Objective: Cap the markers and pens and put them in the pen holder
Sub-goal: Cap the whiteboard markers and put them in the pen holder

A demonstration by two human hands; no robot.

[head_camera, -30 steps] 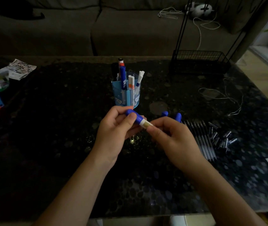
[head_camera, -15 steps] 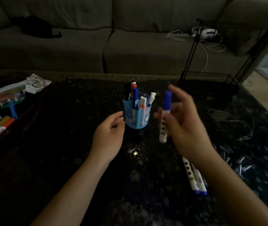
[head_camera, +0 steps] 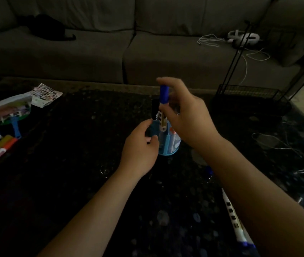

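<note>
Step in hand: drop-in, not capping. Your right hand (head_camera: 186,119) pinches a white whiteboard marker with a blue cap (head_camera: 162,115) btwn thumb and fingertips. Cap is on, marker near upright, tail end at the mouth of the round blue plastic pen holder (head_camera: 166,147). Whether the tail is inside the rim yet, can't tell. The other fingers of that hand are spread loose above the cap. Your left hand (head_camera: 140,147) is curled round the holder's near-left wall, gripping it on the dark speckled stone table (head_camera: 73,164).

Next move, as I judge it: lower the marker straight down into a free slot, then let the pinch go. The holder looks split by upright dividers, so slots are prob tight. Aim the tail clear of a divider and of what stands in there, and hold the holder firm w/ the left hand so it doesn't tip.

Container: the holder has several items standing in it
- black marker (head_camera: 155,110) at far-left side
- white pen w/ an orange tip (head_camera: 173,135) at right
- the rest are hidden by your hands, no count possible
- which compartment the blue-capped one heads for: can't tell

Left to do, prob: a white marker w/ black blocks on its barrel (head_camera: 233,216) lies on the table beside your right forearm, blue at its near end. Capped or not, can't tell. The black wire basket (head_camera: 249,93) sits far right, contents too dim to read
</note>
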